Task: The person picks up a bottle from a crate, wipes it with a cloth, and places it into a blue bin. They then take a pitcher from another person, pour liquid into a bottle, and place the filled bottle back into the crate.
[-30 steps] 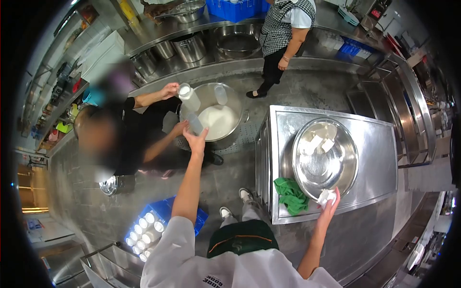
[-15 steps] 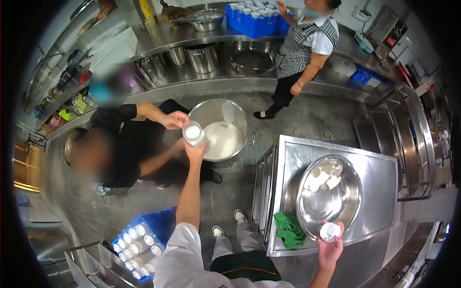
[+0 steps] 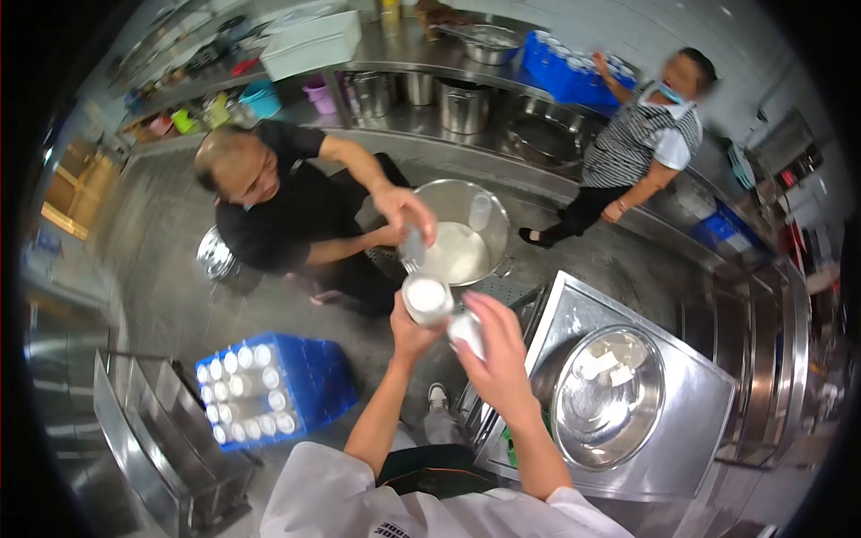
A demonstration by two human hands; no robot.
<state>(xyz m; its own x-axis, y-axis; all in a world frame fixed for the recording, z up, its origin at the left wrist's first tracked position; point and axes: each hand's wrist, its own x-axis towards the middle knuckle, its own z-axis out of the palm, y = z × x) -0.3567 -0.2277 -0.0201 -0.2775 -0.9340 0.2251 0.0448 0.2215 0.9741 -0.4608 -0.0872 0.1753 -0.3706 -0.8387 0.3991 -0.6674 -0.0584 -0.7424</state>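
A translucent plastic jar with white contents [image 3: 427, 299] stands upright in my left hand [image 3: 411, 335], its open mouth facing up. My right hand [image 3: 502, 363] is closed on a white lid [image 3: 466, 334], right beside the jar's rim. Just beyond the jar, a co-worker's hands [image 3: 404, 215] hold a clear cup [image 3: 413, 248] near the rim of a big steel pot [image 3: 499, 211]. White stuff [image 3: 456, 253] covers the pot's bottom, and another clear cup [image 3: 481, 212] is inside it.
To my right a steel table [image 3: 691, 394] carries a steel bowl [image 3: 558, 403] with several white lids [image 3: 615, 369]. A blue crate [image 3: 318, 381] of white-capped jars is at lower left. Another person [image 3: 637, 148] stands by the back counter [image 3: 395, 54], near a second blue crate [image 3: 565, 76].
My right hand has carried the white lid from the bowl's edge leftward to the jar. The co-worker's hands have moved off the jar and now hold a clear cup. The view has turned left.
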